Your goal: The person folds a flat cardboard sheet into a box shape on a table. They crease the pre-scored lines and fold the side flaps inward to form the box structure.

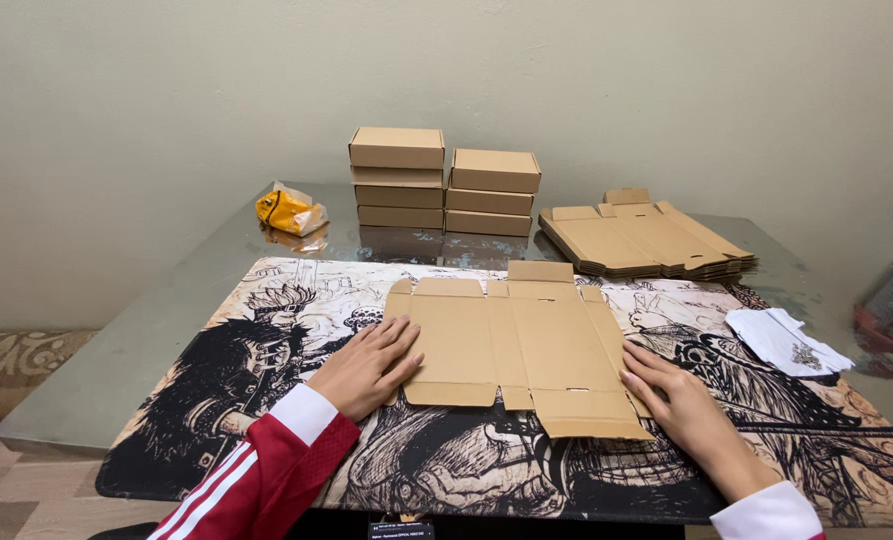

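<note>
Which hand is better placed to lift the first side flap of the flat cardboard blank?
Probably the left hand: its fingers already lie on the left side panel of the flat cardboard blank. The right hand only touches the lower right edge, beside the narrow strip.

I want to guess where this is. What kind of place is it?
Probably a room at home used for packing: a glass table against a plain wall, an illustrated desk mat, a stack of flat cardboard blanks and folded cardboard boxes.
</note>
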